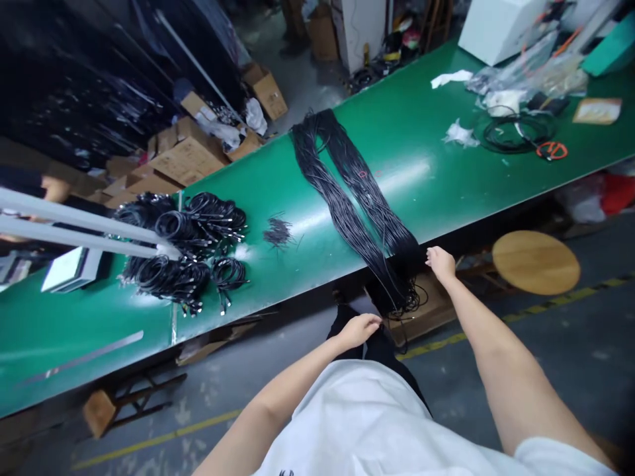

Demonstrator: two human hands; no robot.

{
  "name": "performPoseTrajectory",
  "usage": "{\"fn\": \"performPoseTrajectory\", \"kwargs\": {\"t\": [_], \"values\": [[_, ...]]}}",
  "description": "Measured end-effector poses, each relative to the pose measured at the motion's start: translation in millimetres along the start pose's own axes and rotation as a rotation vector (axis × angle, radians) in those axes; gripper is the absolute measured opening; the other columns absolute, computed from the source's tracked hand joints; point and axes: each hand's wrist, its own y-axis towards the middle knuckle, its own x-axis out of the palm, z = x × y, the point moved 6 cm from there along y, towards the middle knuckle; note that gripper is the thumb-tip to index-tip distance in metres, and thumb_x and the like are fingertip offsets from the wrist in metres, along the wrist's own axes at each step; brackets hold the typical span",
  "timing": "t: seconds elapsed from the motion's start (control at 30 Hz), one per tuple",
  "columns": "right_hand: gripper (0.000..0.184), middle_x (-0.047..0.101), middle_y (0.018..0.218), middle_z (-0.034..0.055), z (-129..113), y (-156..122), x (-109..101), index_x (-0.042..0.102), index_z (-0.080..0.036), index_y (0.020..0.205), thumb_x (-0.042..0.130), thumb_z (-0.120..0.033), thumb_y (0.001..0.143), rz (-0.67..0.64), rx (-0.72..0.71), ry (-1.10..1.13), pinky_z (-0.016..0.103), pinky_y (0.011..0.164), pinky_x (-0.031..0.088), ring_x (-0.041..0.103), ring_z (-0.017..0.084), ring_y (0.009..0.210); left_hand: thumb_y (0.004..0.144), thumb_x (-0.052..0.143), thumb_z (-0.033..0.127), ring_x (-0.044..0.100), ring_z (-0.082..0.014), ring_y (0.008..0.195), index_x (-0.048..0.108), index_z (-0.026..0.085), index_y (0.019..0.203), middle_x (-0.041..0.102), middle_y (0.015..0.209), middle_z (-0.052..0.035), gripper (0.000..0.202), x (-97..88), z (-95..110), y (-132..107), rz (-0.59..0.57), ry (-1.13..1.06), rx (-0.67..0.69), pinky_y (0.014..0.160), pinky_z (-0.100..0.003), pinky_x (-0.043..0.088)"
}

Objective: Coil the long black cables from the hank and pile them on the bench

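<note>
A long bundle of black cables lies folded across the green table, and its loose ends hang over the near edge in a tangle. Left of these hanging ends, my left hand is closed in a pinch in front of my body. Whether a thin cable is between its fingertips cannot be made out. My right hand is closed too, raised just right of the bundle near the table's edge. What it holds, if anything, is too small to name. A small pile of short black strips lies left of the bundle.
Coiled black cables are heaped on the green table at left, behind white posts. Plastic bags, a cable coil and a white box occupy the right end. A round wooden stool stands at right.
</note>
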Motion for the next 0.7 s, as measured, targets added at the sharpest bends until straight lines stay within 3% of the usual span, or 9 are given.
{"fn": "performPoseTrajectory", "kwargs": {"t": [0.1, 0.2, 0.3, 0.4, 0.47, 0.57, 0.7], "values": [[0.028, 0.066, 0.110, 0.0102, 0, 5, -9, 0.064, -0.016, 0.105, 0.046, -0.036, 0.099, -0.018, -0.006, -0.035, 0.033, 0.086, 0.051, 0.063, 0.017, 0.095, 0.093, 0.049, 0.026, 0.066, -0.0201, 0.111, 0.067, 0.018, 0.118, 0.070, 0.121, -0.0083, 0.032, 7.4, -4, -8, 0.066, -0.040, -0.018, 0.102, -0.031, 0.048], [0.031, 0.063, 0.115, 0.0081, -11, 14, 0, 0.062, -0.015, 0.115, 0.056, -0.039, 0.097, -0.042, 0.001, -0.083, 0.037, 0.089, 0.053, 0.062, 0.017, 0.100, 0.092, 0.052, 0.028, 0.066, -0.0214, 0.111, 0.068, 0.020, 0.117, 0.071, 0.120, -0.0075, 0.031, 22.3, 7, -13, 0.026, -0.033, 0.044, 0.102, -0.033, 0.048], [0.026, 0.066, 0.105, 0.0064, -22, 16, 10, 0.065, -0.015, 0.105, 0.056, -0.037, 0.097, -0.055, 0.007, -0.117, 0.036, 0.087, 0.052, 0.063, 0.015, 0.093, 0.091, 0.053, 0.032, 0.066, -0.0209, 0.110, 0.066, 0.020, 0.123, 0.071, 0.120, -0.0076, 0.036, 31.6, 14, -24, -0.044, -0.013, 0.105, 0.100, -0.032, 0.048], [0.021, 0.067, 0.082, 0.0046, -29, 13, 6, 0.066, -0.013, 0.093, 0.053, -0.030, 0.095, -0.050, 0.010, -0.109, 0.033, 0.080, 0.051, 0.064, 0.015, 0.080, 0.092, 0.052, 0.030, 0.065, -0.0201, 0.111, 0.065, 0.019, 0.124, 0.070, 0.121, -0.0077, 0.037, 28.2, 0, -43, -0.044, 0.007, 0.027, 0.100, -0.031, 0.048], [0.020, 0.065, 0.074, 0.0059, -34, 9, -2, 0.065, -0.014, 0.079, 0.052, -0.025, 0.090, -0.028, 0.001, -0.096, 0.032, 0.078, 0.049, 0.064, 0.018, 0.080, 0.091, 0.052, 0.027, 0.065, -0.0204, 0.112, 0.065, 0.018, 0.123, 0.070, 0.122, -0.0077, 0.036, 22.0, -15, -57, -0.020, 0.034, -0.052, 0.101, -0.032, 0.047], [0.024, 0.064, 0.078, 0.0099, -47, -1, -17, 0.056, -0.017, 0.060, 0.052, -0.023, 0.083, 0.034, -0.028, -0.061, 0.035, 0.080, 0.045, 0.062, 0.023, 0.089, 0.090, 0.051, 0.026, 0.066, -0.0194, 0.109, 0.066, 0.019, 0.123, 0.070, 0.122, -0.0066, 0.037, 12.9, -36, -78, 0.030, 0.009, -0.093, 0.099, -0.031, 0.048], [0.027, 0.058, 0.071, 0.0076, -77, -31, -22, 0.047, -0.019, 0.057, 0.052, -0.030, 0.081, 0.011, -0.125, 0.061, 0.034, 0.076, 0.046, 0.058, 0.022, 0.084, 0.089, 0.048, 0.025, 0.065, -0.0200, 0.110, 0.067, 0.018, 0.119, 0.070, 0.120, -0.0076, 0.036, 8.1, -55, -94, 0.157, -0.077, -0.131, 0.101, -0.032, 0.047]]}}
